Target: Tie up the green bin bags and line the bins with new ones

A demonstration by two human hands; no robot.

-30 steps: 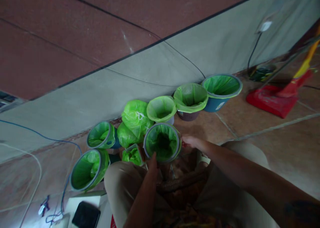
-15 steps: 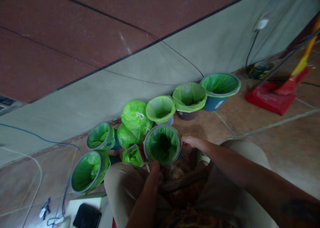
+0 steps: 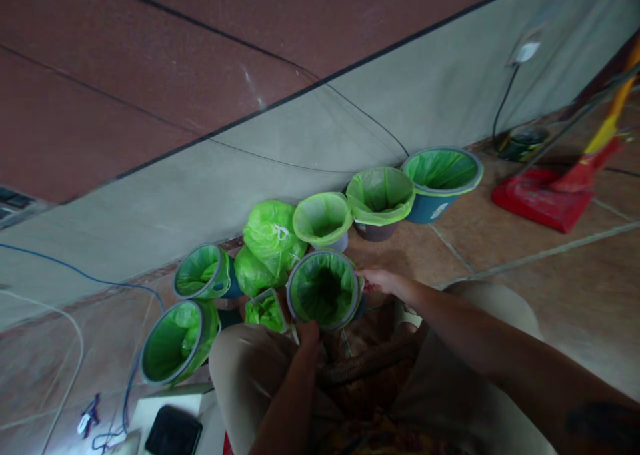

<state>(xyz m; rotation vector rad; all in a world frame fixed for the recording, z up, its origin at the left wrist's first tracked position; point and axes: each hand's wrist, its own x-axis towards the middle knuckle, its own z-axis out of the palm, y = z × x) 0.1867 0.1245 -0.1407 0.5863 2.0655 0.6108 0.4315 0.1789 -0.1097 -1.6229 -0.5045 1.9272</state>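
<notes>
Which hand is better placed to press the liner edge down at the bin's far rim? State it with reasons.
Probably the right hand: its fingers already touch the right rim of the lined bin, nearer the far edge. The left hand sits at the near rim, and would have to reach across the opening.

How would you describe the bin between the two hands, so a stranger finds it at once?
Look at the row of green-lined bins along the wall. The lined bin stands in front of that row, nearest the person's knees, with the left hand and right hand at its rim.
</notes>
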